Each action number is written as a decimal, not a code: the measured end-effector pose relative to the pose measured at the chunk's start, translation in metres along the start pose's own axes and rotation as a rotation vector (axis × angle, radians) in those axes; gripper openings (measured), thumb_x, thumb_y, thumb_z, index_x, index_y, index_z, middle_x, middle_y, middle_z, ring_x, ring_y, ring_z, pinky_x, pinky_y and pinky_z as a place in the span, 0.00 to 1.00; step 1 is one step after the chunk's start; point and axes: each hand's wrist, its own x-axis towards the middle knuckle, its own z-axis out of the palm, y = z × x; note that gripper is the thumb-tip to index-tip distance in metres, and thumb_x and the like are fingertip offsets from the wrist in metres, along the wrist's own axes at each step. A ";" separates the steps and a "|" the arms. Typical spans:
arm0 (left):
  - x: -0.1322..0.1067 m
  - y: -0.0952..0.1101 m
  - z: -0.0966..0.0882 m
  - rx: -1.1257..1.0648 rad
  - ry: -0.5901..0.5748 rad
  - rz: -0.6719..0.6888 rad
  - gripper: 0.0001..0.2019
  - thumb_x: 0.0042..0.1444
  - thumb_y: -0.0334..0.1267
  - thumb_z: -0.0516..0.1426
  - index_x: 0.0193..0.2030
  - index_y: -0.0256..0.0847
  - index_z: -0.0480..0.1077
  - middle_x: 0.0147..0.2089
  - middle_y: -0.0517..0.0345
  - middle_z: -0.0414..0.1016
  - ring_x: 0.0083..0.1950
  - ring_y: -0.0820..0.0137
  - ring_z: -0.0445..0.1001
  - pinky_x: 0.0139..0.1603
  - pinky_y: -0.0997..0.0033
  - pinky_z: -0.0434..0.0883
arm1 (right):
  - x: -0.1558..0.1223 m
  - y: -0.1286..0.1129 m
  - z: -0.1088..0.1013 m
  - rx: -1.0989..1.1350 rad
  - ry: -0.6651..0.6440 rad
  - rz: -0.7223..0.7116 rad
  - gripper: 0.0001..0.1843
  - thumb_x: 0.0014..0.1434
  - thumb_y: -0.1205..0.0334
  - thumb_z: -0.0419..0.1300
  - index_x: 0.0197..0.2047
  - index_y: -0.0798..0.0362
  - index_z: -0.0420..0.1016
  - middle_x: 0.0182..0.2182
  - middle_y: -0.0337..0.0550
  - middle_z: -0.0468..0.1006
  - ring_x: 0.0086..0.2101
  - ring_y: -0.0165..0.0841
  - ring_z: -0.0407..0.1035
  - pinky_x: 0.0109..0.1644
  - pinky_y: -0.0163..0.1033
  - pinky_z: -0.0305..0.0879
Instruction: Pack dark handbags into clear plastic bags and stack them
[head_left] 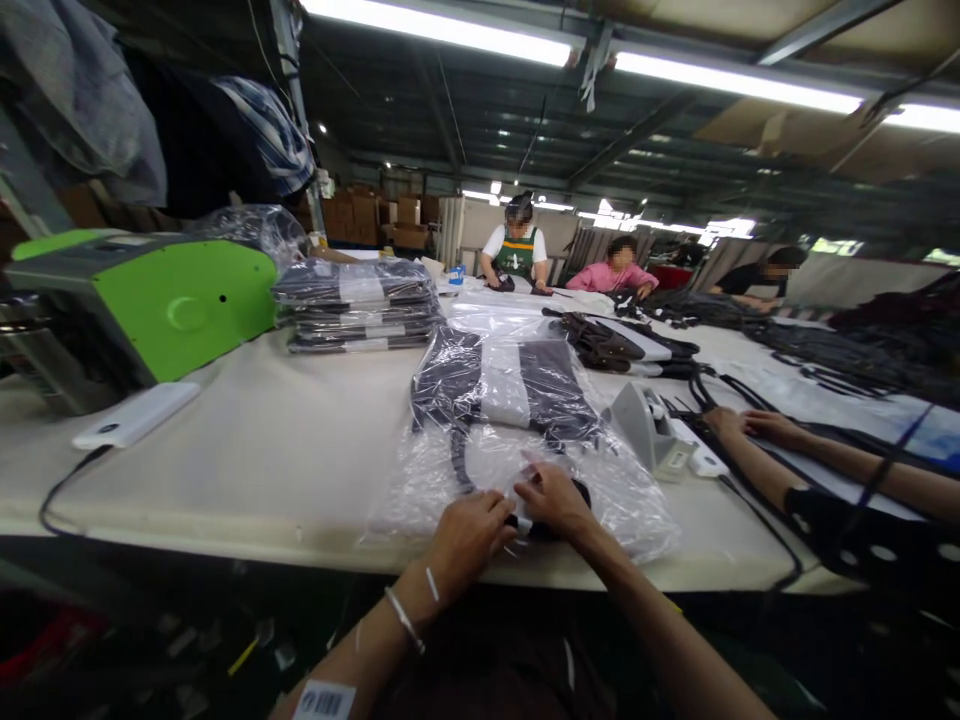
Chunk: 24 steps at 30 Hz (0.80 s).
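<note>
A dark folded fabric item with a white paper band lies in a clear plastic bag on the table in front of me. Dark straps show through the film near its front end. My left hand has its fingers curled together at the near part of the bag. Close beside it, my right hand has thumb and fingers drawn together on the film. Between the hands a small dark part shows, mostly covered by my fingers.
To the left stand a green machine, a white corded device and a stack of bagged items. A grey dispenser sits at right, near a co-worker's hands on dark straps. Several people work farther back.
</note>
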 end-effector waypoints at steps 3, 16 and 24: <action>0.012 0.002 0.007 0.030 -0.089 -0.005 0.11 0.62 0.40 0.59 0.51 0.44 0.69 0.47 0.57 0.77 0.48 0.65 0.77 0.46 0.68 0.72 | 0.002 -0.014 -0.006 0.132 -0.108 0.000 0.27 0.57 0.59 0.59 0.60 0.53 0.71 0.38 0.44 0.83 0.38 0.38 0.76 0.48 0.40 0.70; -0.002 -0.015 0.019 0.060 -0.051 0.004 0.10 0.63 0.40 0.58 0.50 0.47 0.69 0.50 0.60 0.78 0.45 0.67 0.77 0.42 0.71 0.72 | 0.011 -0.015 0.012 -0.153 -0.145 0.103 0.19 0.64 0.58 0.51 0.40 0.52 0.84 0.36 0.48 0.84 0.41 0.41 0.78 0.46 0.39 0.68; -0.076 -0.043 -0.014 0.378 0.710 -0.076 0.25 0.61 0.28 0.56 0.65 0.46 0.62 0.65 0.46 0.64 0.68 0.55 0.61 0.66 0.50 0.61 | -0.034 0.041 -0.003 -0.299 0.273 -0.016 0.26 0.64 0.49 0.51 0.58 0.53 0.75 0.58 0.51 0.73 0.62 0.48 0.61 0.67 0.56 0.51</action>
